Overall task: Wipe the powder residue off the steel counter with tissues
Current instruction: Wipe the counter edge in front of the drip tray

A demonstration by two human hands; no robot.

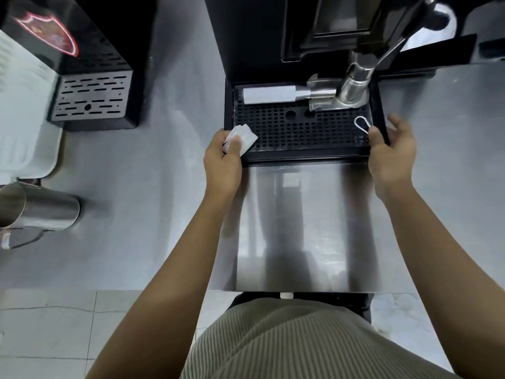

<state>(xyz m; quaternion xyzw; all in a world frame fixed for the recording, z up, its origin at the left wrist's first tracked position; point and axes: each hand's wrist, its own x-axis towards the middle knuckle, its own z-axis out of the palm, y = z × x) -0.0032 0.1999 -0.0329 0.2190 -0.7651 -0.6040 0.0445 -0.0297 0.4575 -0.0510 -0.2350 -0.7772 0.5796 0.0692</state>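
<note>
- The left hand [222, 160] is closed around a folded white tissue [241, 138]; thumb and fingers pinch it, and its free end lies over the front left corner of the black drip tray [300, 157]
- The right hand [390, 154] holds the front right corner of the same tray: the thumb is on the grate, just beside a small wire loop [360, 123], and the other fingers, only loosely bent, go along the outer side
- I think both hands take the tray at its corners in order to shift it, so that the tissue can reach the steel under and around it
- The steel worktop [300, 228] is bare in front of the tray; powder residue I cannot see plainly on it
- A tool with a white handle [267, 95] lies across the back of the grate, so the tray should probably be moved level
- A steel jug [38, 212] lies on its side, well apart to the left
</note>
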